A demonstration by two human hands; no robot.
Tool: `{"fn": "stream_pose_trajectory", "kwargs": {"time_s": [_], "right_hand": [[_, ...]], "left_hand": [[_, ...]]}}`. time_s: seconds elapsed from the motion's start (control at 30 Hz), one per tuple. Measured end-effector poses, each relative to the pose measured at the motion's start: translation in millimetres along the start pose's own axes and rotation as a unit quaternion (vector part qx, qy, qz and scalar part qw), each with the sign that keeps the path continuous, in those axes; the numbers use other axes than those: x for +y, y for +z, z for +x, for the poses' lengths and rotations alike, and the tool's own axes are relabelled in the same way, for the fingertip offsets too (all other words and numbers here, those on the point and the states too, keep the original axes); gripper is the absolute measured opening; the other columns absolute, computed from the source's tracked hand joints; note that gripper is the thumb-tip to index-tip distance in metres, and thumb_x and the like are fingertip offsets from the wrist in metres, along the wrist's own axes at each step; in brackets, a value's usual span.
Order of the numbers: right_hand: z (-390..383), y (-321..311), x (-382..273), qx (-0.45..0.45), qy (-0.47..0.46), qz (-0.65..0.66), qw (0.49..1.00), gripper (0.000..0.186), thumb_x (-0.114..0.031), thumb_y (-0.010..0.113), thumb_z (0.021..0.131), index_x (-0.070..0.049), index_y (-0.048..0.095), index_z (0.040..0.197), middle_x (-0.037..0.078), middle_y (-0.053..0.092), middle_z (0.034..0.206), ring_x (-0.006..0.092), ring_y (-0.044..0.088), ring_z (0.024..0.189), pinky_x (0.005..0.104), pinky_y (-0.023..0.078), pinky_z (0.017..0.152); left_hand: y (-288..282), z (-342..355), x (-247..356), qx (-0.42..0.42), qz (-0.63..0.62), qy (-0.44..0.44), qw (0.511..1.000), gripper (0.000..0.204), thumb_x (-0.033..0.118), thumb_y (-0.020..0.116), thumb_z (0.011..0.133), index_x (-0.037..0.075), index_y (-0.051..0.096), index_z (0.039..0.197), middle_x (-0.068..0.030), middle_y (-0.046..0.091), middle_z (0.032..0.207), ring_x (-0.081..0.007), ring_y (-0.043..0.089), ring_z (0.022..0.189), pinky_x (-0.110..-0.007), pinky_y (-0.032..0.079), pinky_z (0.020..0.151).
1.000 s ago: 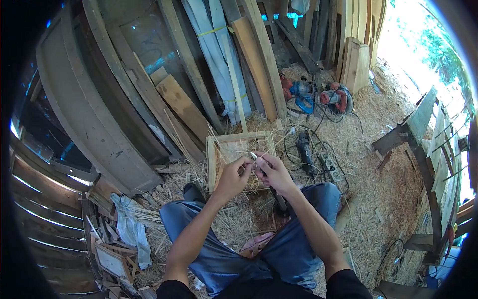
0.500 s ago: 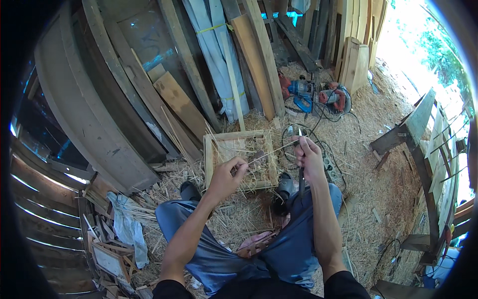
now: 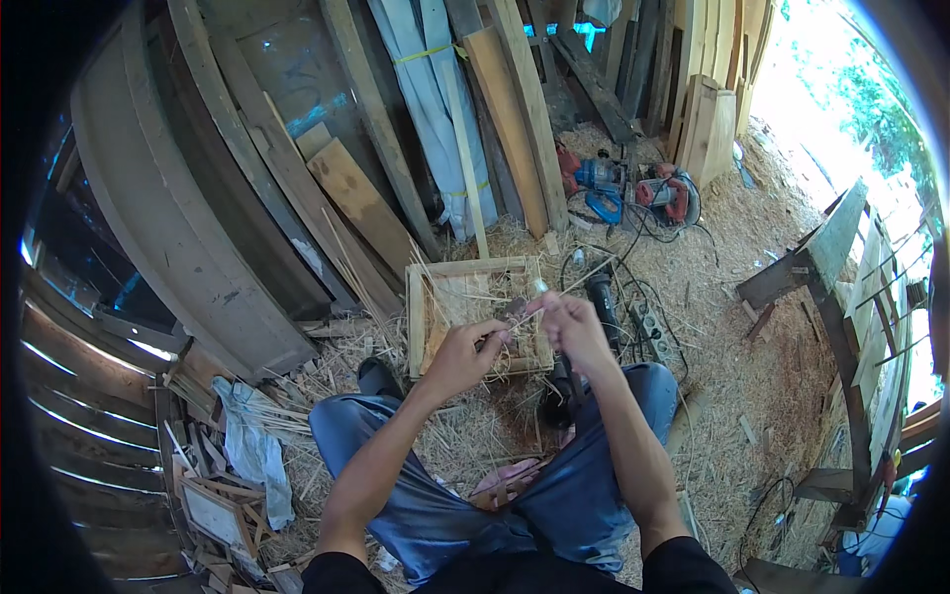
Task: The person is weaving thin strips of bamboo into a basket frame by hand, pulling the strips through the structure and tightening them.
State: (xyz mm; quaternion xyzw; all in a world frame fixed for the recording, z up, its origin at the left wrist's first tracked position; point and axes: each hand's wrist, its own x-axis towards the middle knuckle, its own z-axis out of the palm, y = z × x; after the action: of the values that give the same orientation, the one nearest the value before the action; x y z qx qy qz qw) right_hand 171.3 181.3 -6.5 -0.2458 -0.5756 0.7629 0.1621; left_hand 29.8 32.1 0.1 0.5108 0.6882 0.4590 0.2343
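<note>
Between my hands runs a thin pale wooden strip [image 3: 597, 271], slanting up to the right over a wooden crate-like frame [image 3: 416, 327]. My left hand [image 3: 463, 358] is closed, pinching the strip's lower end between thumb and fingers. Close beside it, my right hand [image 3: 579, 335] is closed around a knife, its fingers slightly blurred. Only the knife's bright blade [image 3: 540, 285] shows above the right thumb; the handle is hidden by the hand. Several loose slivers and shavings lie in and on the frame, below both hands.
Boards [image 3: 361, 188] and planks lean against the wall ahead. Red and blue power tools [image 3: 668, 196] sit on the shavings, with a power strip [image 3: 648, 332] and cables to the right. A black cylindrical tool [image 3: 601, 297] lies near my right hand. Scrap wood [image 3: 213, 515] is piled at left.
My right hand has moved left and slightly down, toward the left hand, with the knife now tilted left. My left hand has shifted a little to the right.
</note>
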Motion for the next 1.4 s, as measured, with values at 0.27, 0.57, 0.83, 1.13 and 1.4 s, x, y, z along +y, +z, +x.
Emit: {"fn": "stream_pose_trajectory", "kwargs": {"time_s": [0.27, 0.57, 0.83, 1.13, 1.4], "right_hand": [[-5, -46, -18, 0.137, -0.046, 0.075, 0.987, 0.036, -0.034, 0.049, 0.099, -0.001, 0.061, 0.096, -0.007, 0.038, 0.061, 0.0029, 0.032, 0.049, 0.0196, 0.026, 0.043], [-10, -72, -28, 0.269, -0.105, 0.049, 0.956, 0.038, -0.035, 0.049, 0.099, 0.000, 0.063, 0.102, -0.008, 0.040, 0.062, 0.0015, 0.035, 0.051, 0.0190, 0.025, 0.043], [-3, 36, 15, 0.005, 0.000, 0.006, 1.000, 0.035, -0.033, 0.047, 0.100, -0.005, 0.062, 0.113, -0.008, 0.043, 0.063, 0.0020, 0.034, 0.049, 0.0178, 0.028, 0.042], [1, 16, 4, 0.024, 0.006, 0.013, 1.000, 0.033, -0.030, 0.051, 0.099, 0.001, 0.064, 0.101, -0.006, 0.047, 0.064, 0.0023, 0.035, 0.050, 0.0186, 0.027, 0.044], [0, -15, -5, 0.090, -0.003, 0.010, 0.996, 0.033, -0.032, 0.050, 0.099, -0.001, 0.061, 0.096, -0.006, 0.042, 0.062, 0.0021, 0.032, 0.049, 0.0187, 0.025, 0.043]], "left_hand": [[-9, -6, 0, -0.009, 0.043, 0.041, 0.998, 0.020, 0.016, 0.058, 0.090, 0.000, 0.065, 0.099, -0.0160, 0.068, 0.083, -0.0275, 0.065, 0.071, -0.034, 0.049, 0.067], [-26, -2, -23, 0.091, -0.041, -0.063, 0.993, 0.020, 0.018, 0.058, 0.092, -0.001, 0.064, 0.096, -0.0095, 0.065, 0.076, -0.0109, 0.060, 0.075, -0.028, 0.047, 0.070], [7, 4, -6, 0.070, 0.013, 0.016, 0.997, 0.015, 0.014, 0.059, 0.091, 0.000, 0.063, 0.095, -0.0120, 0.061, 0.070, -0.0147, 0.059, 0.062, -0.030, 0.044, 0.058], [5, 2, 11, 0.047, 0.060, 0.028, 0.997, 0.014, 0.014, 0.059, 0.088, 0.001, 0.061, 0.093, -0.0188, 0.065, 0.083, -0.0367, 0.063, 0.077, -0.040, 0.048, 0.067], [0, -3, 14, 0.030, 0.071, -0.010, 0.997, 0.015, 0.016, 0.059, 0.089, 0.002, 0.061, 0.092, -0.0179, 0.065, 0.082, -0.0368, 0.063, 0.077, -0.040, 0.048, 0.067]]}}
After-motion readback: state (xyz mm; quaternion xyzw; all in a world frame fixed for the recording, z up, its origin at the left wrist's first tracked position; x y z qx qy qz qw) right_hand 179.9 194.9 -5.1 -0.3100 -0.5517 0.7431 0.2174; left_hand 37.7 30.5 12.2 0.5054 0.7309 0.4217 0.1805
